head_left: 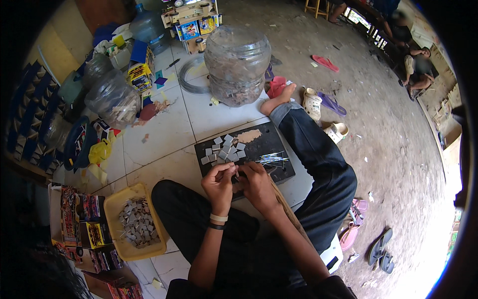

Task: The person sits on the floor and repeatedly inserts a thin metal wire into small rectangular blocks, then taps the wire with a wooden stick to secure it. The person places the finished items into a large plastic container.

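Yellow plastic tub [111, 214], lower left of the frame, holds a heap of small grey pieces [137, 222]. Centre: grey squares [240, 147] lie scattered on a black board [271, 139]. Left hand [219, 184], just below the squares, has fingertips pinched; right hand [258, 187], close beside, has fingers curled. I cannot tell what either grip holds. Right of centre, thin blue-and-white sticks [273, 159] lie bunched on the board.
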Demonstrator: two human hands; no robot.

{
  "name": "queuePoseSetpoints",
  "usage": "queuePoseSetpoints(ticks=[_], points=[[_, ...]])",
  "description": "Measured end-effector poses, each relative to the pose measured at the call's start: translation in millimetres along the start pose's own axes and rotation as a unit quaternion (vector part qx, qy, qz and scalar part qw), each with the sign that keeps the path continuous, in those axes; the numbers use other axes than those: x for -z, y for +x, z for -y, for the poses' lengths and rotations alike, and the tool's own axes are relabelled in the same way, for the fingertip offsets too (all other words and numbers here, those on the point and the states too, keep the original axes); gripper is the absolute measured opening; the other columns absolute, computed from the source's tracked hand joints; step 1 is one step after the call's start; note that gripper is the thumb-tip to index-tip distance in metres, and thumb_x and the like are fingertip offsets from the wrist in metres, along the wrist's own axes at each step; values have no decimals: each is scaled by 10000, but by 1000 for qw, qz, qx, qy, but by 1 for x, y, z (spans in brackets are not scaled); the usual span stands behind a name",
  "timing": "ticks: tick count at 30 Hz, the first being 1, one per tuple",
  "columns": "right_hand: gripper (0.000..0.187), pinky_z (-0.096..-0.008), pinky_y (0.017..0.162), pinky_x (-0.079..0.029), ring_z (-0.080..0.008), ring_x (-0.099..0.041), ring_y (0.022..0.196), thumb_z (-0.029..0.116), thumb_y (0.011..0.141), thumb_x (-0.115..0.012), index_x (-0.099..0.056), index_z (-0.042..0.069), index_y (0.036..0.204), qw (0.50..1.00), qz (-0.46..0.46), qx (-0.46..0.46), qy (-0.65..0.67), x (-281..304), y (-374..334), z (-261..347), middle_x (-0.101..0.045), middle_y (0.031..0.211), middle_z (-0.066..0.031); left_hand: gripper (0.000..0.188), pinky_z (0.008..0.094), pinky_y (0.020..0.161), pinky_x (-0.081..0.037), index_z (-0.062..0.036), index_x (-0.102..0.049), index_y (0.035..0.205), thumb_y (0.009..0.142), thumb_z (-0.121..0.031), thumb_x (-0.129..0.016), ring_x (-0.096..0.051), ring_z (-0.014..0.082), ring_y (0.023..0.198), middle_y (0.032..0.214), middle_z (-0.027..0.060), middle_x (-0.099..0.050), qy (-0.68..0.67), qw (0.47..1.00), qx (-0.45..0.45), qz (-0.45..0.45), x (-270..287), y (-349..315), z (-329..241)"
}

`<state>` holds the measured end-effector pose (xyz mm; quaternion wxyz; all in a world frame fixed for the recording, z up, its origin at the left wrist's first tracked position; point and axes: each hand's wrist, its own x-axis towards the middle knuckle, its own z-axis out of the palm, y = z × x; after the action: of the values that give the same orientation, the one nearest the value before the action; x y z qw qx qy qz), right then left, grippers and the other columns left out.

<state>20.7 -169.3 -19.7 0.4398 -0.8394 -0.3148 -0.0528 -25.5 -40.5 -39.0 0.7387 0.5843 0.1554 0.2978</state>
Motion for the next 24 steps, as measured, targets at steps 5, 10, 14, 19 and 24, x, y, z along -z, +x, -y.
queuePoseSetpoints(ticks=[5, 10, 14, 19, 24], points=[[329, -527, 911, -560, -459, -678, 1048, -88, 834, -735, -714, -17, 1154, 1000, -16, 12, -4, -2, 0, -1, -702, 1104, -216, 65, 335, 918, -661, 83, -754, 1073, 1012, 68, -740, -798, 196, 963, 1064, 145, -808, 27, 1000, 13, 3, -3, 0, -3], [326, -532, 905, -562, -464, -677, 1042, -81, 831, -739, -708, -24, 1150, 1000, -13, 4, -4, -2, -1, 0, -701, 1096, -219, 66, 323, 918, -656, 86, -753, 1073, 1011, 80, -730, -795, 187, 959, 1059, 139, -810, 37, 999, -2, 5, 0, 1, -1], [324, -532, 906, -561, -469, -675, 1040, -79, 833, -738, -705, -29, 1151, 1000, -20, 8, -1, -3, 0, 0, -701, 1099, -225, 72, 316, 920, -652, 88, -751, 1082, 1013, 79, -731, -792, 179, 965, 1057, 133, -809, 37, 999, 2, 7, 1, 1, 0], [321, -532, 901, -559, -467, -671, 1030, -82, 830, -737, -701, -30, 1145, 1000, -10, 3, 1, -2, 0, 0, -697, 1098, -227, 70, 310, 925, -646, 87, -751, 1080, 1014, 70, -738, -789, 173, 968, 1054, 129, -809, 27, 1000, 6, 7, 0, 0, -2], [310, -531, 900, -554, -467, -666, 1029, -84, 840, -728, -696, -28, 1143, 1000, -2, 6, -1, -1, 0, 0, -692, 1104, -230, 70, 298, 895, -633, 81, -755, 1081, 1016, 56, -748, -780, 155, 945, 1043, 117, -811, 45, 999, 12, 16, 0, -1, -4]])
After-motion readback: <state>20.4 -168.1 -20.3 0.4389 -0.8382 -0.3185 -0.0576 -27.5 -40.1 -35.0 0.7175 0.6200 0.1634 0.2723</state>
